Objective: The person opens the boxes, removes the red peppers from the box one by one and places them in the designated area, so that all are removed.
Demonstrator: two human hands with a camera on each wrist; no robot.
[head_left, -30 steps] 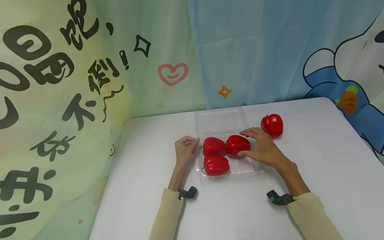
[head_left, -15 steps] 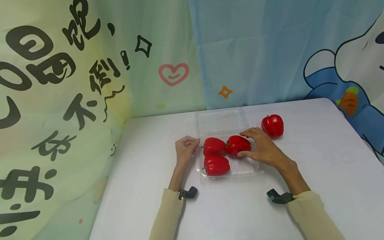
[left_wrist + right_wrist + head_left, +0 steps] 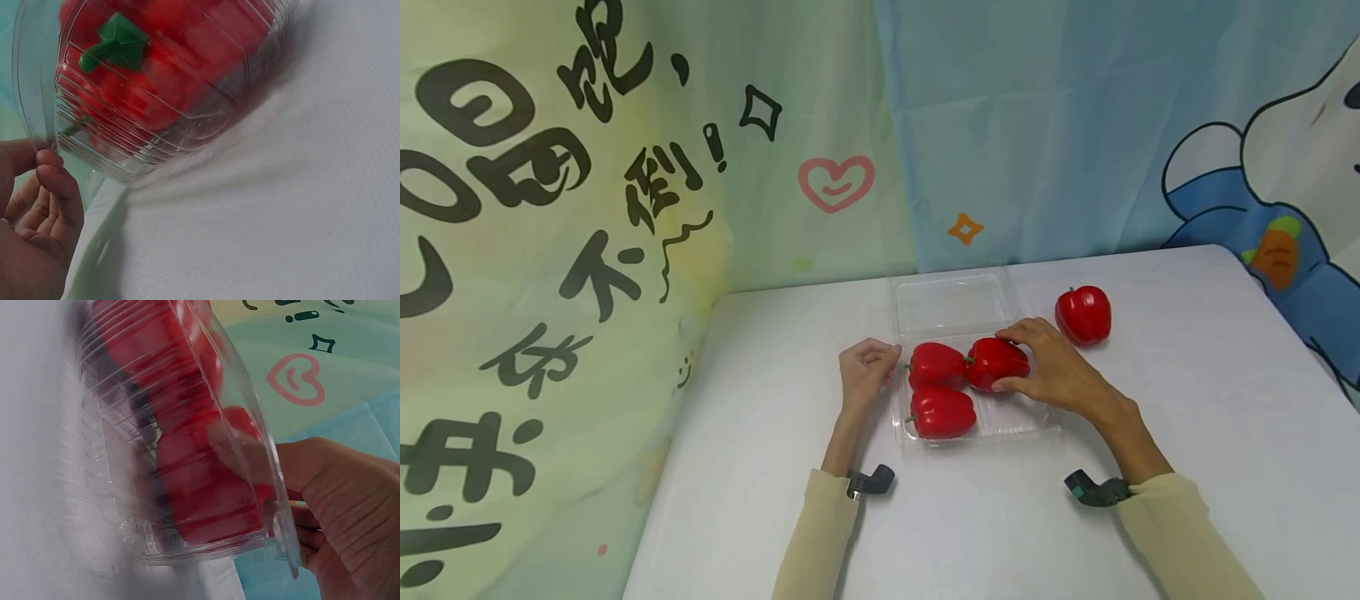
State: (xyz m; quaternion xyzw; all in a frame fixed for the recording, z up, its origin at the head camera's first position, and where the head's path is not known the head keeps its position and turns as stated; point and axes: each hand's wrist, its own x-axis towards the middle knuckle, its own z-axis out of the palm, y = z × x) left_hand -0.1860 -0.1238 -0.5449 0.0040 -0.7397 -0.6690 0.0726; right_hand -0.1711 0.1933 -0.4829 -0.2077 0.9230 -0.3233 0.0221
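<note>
An opened clear plastic clamshell box (image 3: 1015, 421) lies on the table with three red bell peppers in it. One pepper (image 3: 942, 412) sits front left, another (image 3: 936, 365) back left, and the third (image 3: 996, 363) back right. My left hand (image 3: 867, 371) is at the box's left side; in the left wrist view its thumb and forefinger (image 3: 47, 165) pinch the rim. My right hand (image 3: 1048, 367) reaches over the right rim and holds the back-right pepper between thumb and fingers. Through the clear wall in the right wrist view, the thumb (image 3: 228, 447) lies against that pepper (image 3: 206, 481).
A fourth-side loose red bell pepper (image 3: 1082, 315) stands on the white table (image 3: 985, 525), behind and right of my right hand. The box's lid (image 3: 953, 304) lies folded back toward the printed curtain (image 3: 1037, 125) behind the table.
Hardly anything differs. The right hand's fingers sit slightly closer round the back-right pepper; the left hand stays at the box rim.
</note>
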